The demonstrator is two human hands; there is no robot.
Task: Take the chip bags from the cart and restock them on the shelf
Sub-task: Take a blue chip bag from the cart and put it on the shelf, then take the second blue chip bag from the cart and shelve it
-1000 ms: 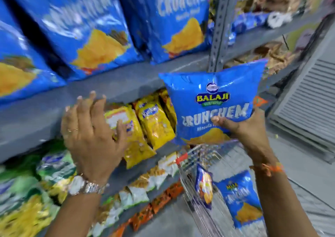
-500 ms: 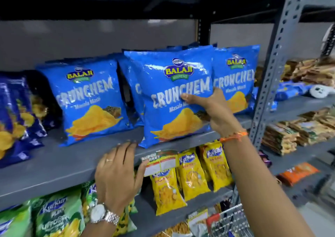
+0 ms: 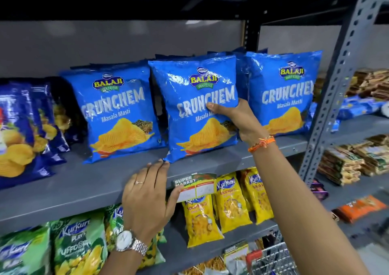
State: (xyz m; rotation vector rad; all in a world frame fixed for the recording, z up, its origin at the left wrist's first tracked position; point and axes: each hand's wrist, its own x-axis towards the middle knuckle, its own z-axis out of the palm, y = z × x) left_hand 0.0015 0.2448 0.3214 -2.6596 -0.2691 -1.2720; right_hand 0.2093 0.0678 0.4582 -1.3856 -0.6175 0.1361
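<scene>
Grey shelf (image 3: 88, 182); right hand (image 3: 237, 121) half-covering chip bag (image 3: 195, 110).

This is a shop, a supermarket snack aisle. Grey metal shelving (image 3: 84, 182) on a slotted steel upright (image 3: 336, 85) carries rows of identical blue chip bags (image 3: 117, 114) facing outward, just above the left hand (image 3: 147, 196). Beside that hand's thumb, a price tag (image 3: 195, 187) reading "SUPER MARKET" is clipped to the shelf edge. Below the hands hang yellow snack packs (image 3: 229, 205) and green ones (image 3: 77, 247), and under the right forearm shows the wire basket of a shopping cart (image 3: 271, 260).
</scene>
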